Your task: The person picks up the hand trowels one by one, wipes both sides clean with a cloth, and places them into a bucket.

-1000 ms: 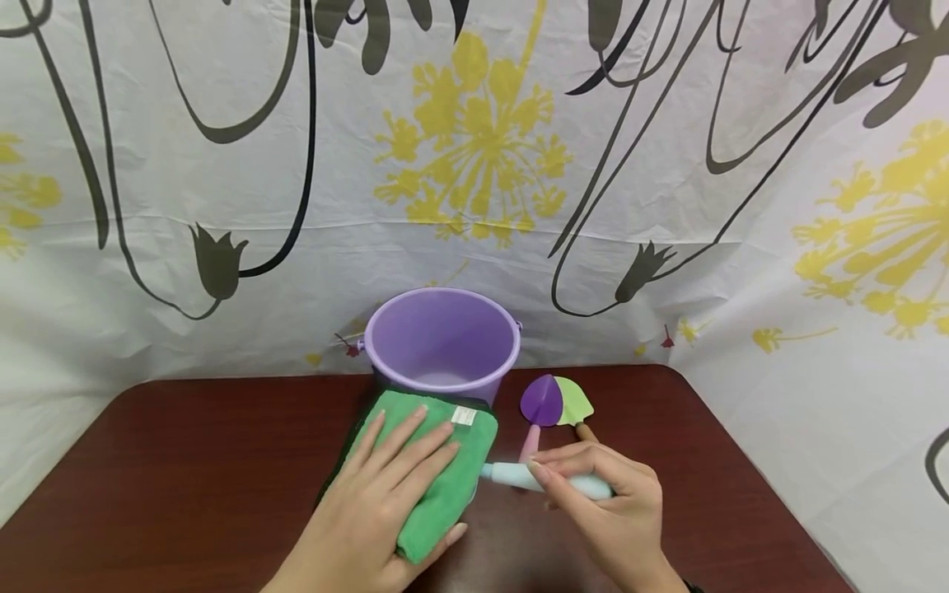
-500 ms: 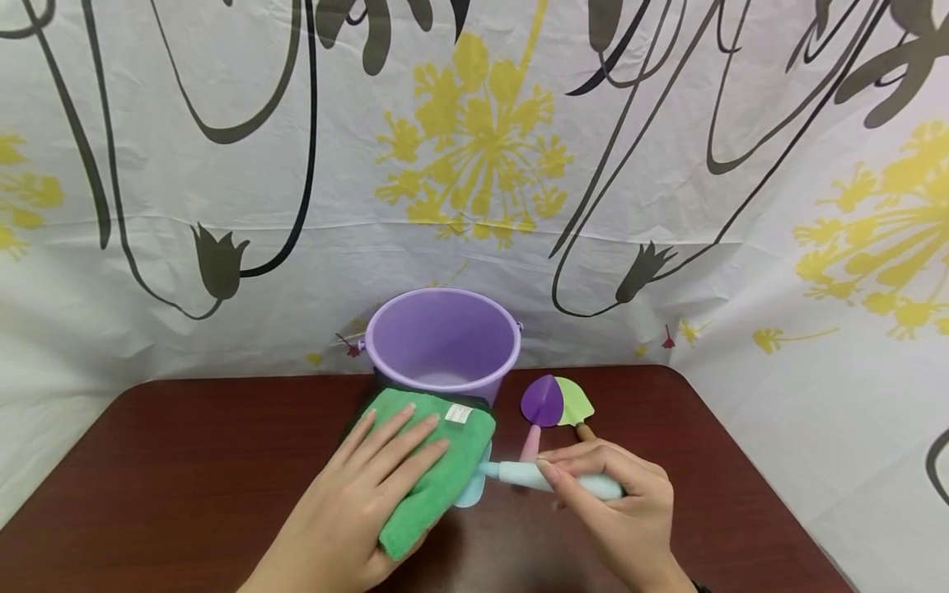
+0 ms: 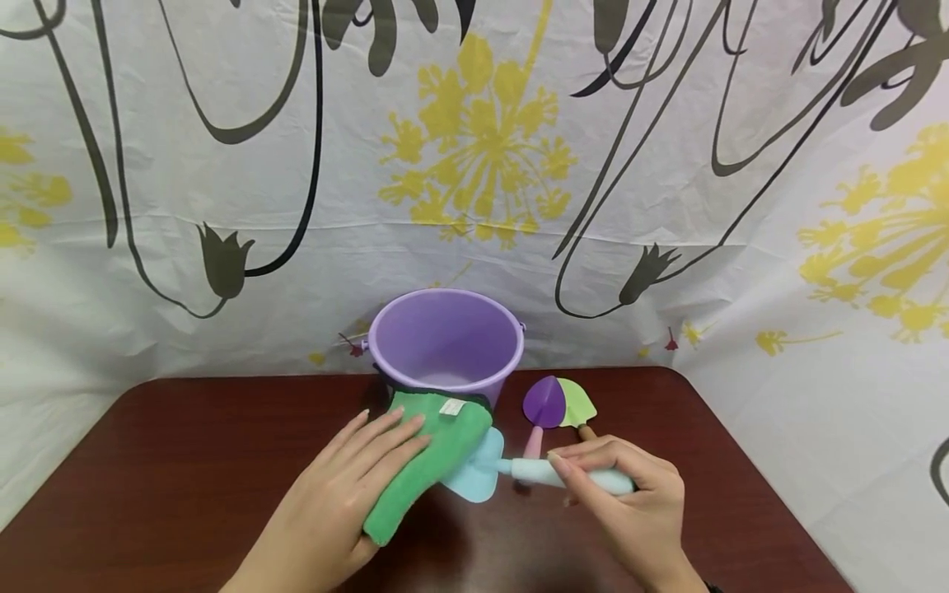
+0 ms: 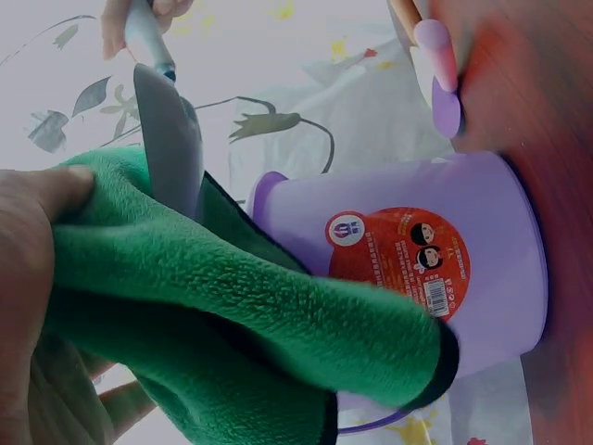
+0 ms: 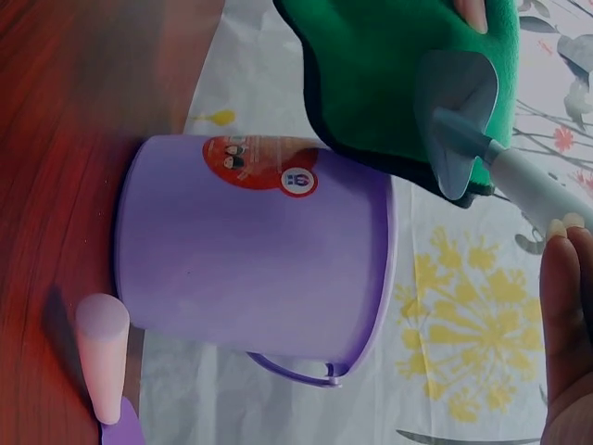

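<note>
In the head view my left hand (image 3: 337, 486) holds a folded green cloth (image 3: 426, 469), fingers lying along its top and the thumb hidden below. The left wrist view shows the cloth's loose folds hanging with dark trim. My right hand (image 3: 630, 502) pinches the pale blue handle of a small garden trowel (image 3: 474, 473) between thumb and fingers. The trowel blade (image 5: 456, 120) points left, its far part covered by the cloth in the head view. A lilac bucket (image 3: 445, 375) stands upright just behind both, with a red label (image 4: 403, 264) on its side.
Right of the bucket lie a purple-bladed trowel (image 3: 544, 403) with a pink handle and a green-bladed trowel (image 3: 578, 403) with a brown handle. The dark red-brown table (image 3: 185, 469) meets a white floral sheet (image 3: 311, 165) at its back edge.
The cloth and left hand have slid left and down, uncovering the pale blue blade. My right hand has shifted slightly right with the trowel. The bucket and other trowels stay put.
</note>
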Available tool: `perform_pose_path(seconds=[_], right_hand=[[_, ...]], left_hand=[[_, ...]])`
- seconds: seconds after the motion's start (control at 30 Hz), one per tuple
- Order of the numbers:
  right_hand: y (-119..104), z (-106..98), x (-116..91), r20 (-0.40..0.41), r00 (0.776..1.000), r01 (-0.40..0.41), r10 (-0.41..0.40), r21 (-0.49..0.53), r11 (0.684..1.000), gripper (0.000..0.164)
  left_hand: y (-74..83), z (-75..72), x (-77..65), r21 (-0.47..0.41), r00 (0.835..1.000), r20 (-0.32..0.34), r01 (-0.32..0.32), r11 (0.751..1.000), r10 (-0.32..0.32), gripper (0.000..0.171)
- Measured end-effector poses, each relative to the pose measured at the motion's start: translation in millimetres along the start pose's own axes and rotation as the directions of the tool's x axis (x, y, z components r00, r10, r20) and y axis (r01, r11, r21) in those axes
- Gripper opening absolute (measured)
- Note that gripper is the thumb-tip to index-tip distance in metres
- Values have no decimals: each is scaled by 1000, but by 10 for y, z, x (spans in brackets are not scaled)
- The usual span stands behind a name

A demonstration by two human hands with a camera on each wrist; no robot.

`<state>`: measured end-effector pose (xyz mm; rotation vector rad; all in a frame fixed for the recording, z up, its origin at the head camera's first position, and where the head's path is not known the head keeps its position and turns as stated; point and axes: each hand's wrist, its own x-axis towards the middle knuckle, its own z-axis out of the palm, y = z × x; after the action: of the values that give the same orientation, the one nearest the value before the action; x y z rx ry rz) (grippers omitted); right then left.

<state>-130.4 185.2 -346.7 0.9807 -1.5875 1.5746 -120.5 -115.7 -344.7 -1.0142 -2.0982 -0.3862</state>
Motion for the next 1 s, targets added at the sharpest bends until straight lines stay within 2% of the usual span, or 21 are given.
perform_pose_path(seconds=[0.07, 0.13, 0.17, 0.23, 0.3, 0.37, 0.43, 0.53, 0.67, 0.83, 0.87, 0.97, 1.0], right_hand=[[-5, -17, -2, -10, 1000, -9, 9, -2, 1000, 13], [-10, -32, -3, -21, 1000, -17, 17, 1, 1000, 13], [-13, -38, -3, -26, 999, -20, 20, 2, 1000, 13], [-16, -48, 0, -37, 999, -24, 24, -3, 1000, 13], [-15, -55, 9, -41, 999, -19, 18, -5, 1000, 14], [-16, -58, 15, -39, 999, -17, 16, -6, 1000, 15], [-17, -56, 19, -33, 999, -11, 11, -3, 1000, 17], [-22, -46, 21, -24, 1000, -7, 7, 0, 1000, 21], [-16, -31, 23, -21, 1000, 16, -16, 2, 1000, 23], [-1, -18, 24, -14, 999, 39, -39, 9, 999, 25], [1, -15, 23, -12, 999, 40, -40, 10, 999, 25], [5, -8, 14, -7, 999, 37, -37, 5, 999, 25], [5, -4, 8, -5, 999, 34, -34, 3, 999, 25]], left_hand=[[-11, -14, 0, -49, 1000, -8, 24, 999, -25, 49], [-4, -35, -7, -138, 995, -7, 100, 985, -102, 41], [3, -45, -12, -176, 988, -14, 148, 973, -153, 42], [20, -67, -18, -254, 964, -34, 247, 935, -264, 54], [41, -89, -20, -315, 926, -45, 342, 885, -374, 67], [53, -98, -19, -332, 899, -72, 387, 860, -432, 67], [67, -103, -20, -340, 884, -73, 413, 845, -462, 65], [91, -95, -18, -339, 889, -83, 399, 852, -449, 69], [127, -89, -5, -347, 914, -102, 338, 875, -393, 74], [160, -103, 15, -355, 933, -97, 292, 888, -345, 73], [163, -103, 17, -354, 937, -93, 286, 891, -337, 70], [168, -93, 20, -335, 946, -82, 272, 902, -315, 40], [171, -86, 21, -325, 948, -84, 265, 908, -307, 36]])
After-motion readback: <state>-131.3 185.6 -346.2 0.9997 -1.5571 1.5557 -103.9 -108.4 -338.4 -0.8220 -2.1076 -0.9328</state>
